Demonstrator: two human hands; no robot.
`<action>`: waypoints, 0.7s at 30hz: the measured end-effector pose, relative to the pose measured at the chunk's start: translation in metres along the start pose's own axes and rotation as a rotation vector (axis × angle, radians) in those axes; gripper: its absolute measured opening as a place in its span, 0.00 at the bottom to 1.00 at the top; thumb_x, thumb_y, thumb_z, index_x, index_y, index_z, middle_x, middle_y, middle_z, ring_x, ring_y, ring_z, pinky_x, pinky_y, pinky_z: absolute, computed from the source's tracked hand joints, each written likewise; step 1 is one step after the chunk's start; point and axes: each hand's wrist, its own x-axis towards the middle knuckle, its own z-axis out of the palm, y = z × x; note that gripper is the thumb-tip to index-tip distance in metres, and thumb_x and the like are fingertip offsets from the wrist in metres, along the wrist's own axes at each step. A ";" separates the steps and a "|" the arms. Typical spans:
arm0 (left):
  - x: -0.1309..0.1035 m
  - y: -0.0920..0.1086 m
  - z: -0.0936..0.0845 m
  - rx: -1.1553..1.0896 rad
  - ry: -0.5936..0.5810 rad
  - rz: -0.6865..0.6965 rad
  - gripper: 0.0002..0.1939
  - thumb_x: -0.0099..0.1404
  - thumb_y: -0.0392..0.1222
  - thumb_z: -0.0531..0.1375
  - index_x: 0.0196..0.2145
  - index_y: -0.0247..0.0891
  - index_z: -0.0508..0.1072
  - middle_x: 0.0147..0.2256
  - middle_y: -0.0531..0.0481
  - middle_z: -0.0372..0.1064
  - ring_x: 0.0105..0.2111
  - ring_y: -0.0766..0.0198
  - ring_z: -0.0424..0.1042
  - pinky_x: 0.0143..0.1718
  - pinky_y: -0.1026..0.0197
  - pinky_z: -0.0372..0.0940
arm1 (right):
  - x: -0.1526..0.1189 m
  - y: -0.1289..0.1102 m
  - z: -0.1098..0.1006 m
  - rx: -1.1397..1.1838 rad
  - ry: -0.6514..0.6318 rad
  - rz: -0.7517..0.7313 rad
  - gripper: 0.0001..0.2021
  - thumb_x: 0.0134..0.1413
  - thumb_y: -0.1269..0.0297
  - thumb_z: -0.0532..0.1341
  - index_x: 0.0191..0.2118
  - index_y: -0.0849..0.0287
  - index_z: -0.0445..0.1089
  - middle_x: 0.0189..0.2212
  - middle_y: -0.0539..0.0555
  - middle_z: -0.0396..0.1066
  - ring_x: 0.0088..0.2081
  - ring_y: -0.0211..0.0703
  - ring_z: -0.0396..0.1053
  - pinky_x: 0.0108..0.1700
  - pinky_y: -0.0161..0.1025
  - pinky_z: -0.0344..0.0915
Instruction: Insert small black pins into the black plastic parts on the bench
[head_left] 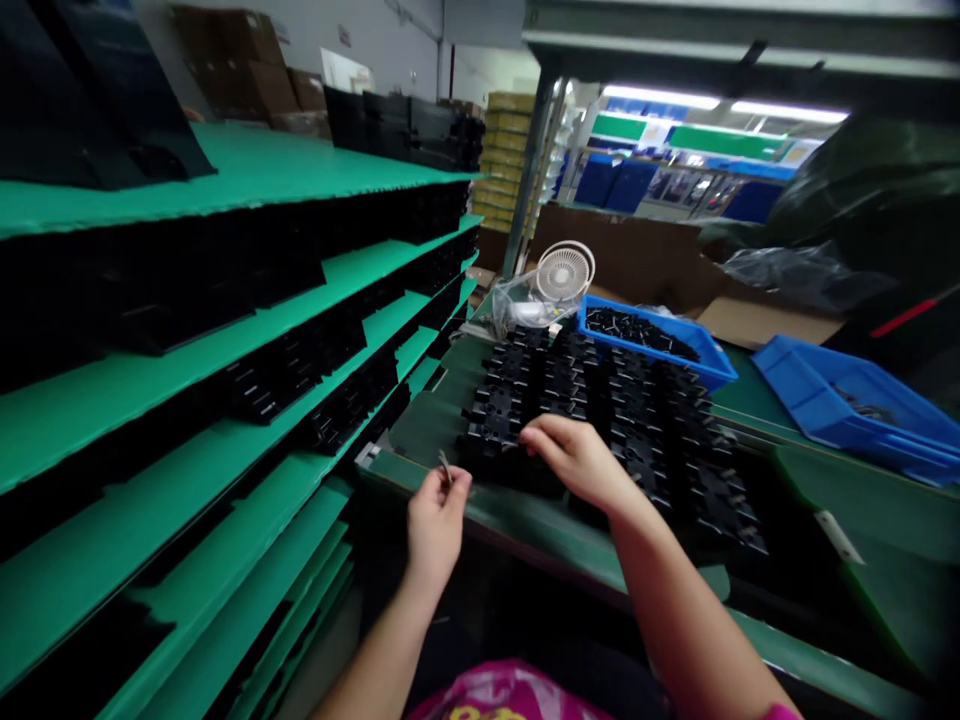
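My left hand (439, 515) hovers over the near edge of the green workbench (420, 425), its fingers pinched on small thin metal pieces (445, 466) that stick up past the thumb. My right hand (574, 455) is closed, thumb against forefinger, at the near left part of the rows of black plastic parts (637, 455). Whatever sits between those fingertips is too small to make out. The black parts lie in several rows on the bench, with small light-coloured pieces standing along their edges.
Stacked green shelf boards (247, 430) carrying black parts rise on my left. Behind the rows stand a blue bin (712, 372) of small dark pieces and a white fan (564, 272). Another blue bin (795, 385) is at the right. A metal post (534, 170) rises at the back.
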 end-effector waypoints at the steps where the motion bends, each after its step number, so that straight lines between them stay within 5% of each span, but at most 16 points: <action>1: 0.004 -0.003 -0.004 -0.031 0.022 -0.021 0.12 0.58 0.50 0.61 0.32 0.39 0.70 0.25 0.55 0.66 0.19 0.73 0.59 0.20 0.69 0.54 | 0.005 0.004 -0.003 -0.058 0.045 -0.018 0.14 0.62 0.58 0.52 0.31 0.59 0.69 0.26 0.49 0.70 0.29 0.37 0.66 0.33 0.33 0.59; 6: 0.010 -0.015 -0.027 -0.161 0.091 -0.075 0.14 0.60 0.53 0.58 0.34 0.38 0.67 0.29 0.55 0.64 0.18 0.77 0.53 0.16 0.71 0.47 | 0.046 0.019 -0.013 -0.446 0.173 -0.105 0.10 0.61 0.63 0.53 0.37 0.59 0.71 0.35 0.55 0.72 0.38 0.44 0.67 0.40 0.37 0.61; 12: -0.001 -0.025 -0.054 -0.386 0.159 -0.172 0.16 0.61 0.53 0.58 0.37 0.36 0.69 0.29 0.52 0.66 0.21 0.75 0.58 0.17 0.71 0.51 | 0.089 0.017 -0.002 -0.681 0.114 -0.177 0.10 0.61 0.64 0.54 0.38 0.61 0.72 0.34 0.57 0.70 0.39 0.45 0.66 0.41 0.36 0.60; 16: -0.001 -0.028 -0.069 -0.543 0.181 -0.310 0.17 0.60 0.52 0.59 0.37 0.34 0.71 0.28 0.51 0.66 0.22 0.74 0.60 0.19 0.71 0.55 | 0.098 0.015 0.010 -0.770 0.020 -0.223 0.10 0.61 0.64 0.54 0.37 0.61 0.72 0.32 0.57 0.70 0.38 0.46 0.66 0.41 0.37 0.59; 21: 0.001 -0.026 -0.079 -0.542 0.171 -0.312 0.13 0.57 0.43 0.64 0.38 0.33 0.72 0.30 0.50 0.67 0.26 0.73 0.64 0.25 0.71 0.59 | 0.101 0.015 0.015 -0.813 -0.040 -0.257 0.13 0.62 0.65 0.51 0.36 0.63 0.72 0.32 0.59 0.70 0.36 0.45 0.65 0.42 0.38 0.58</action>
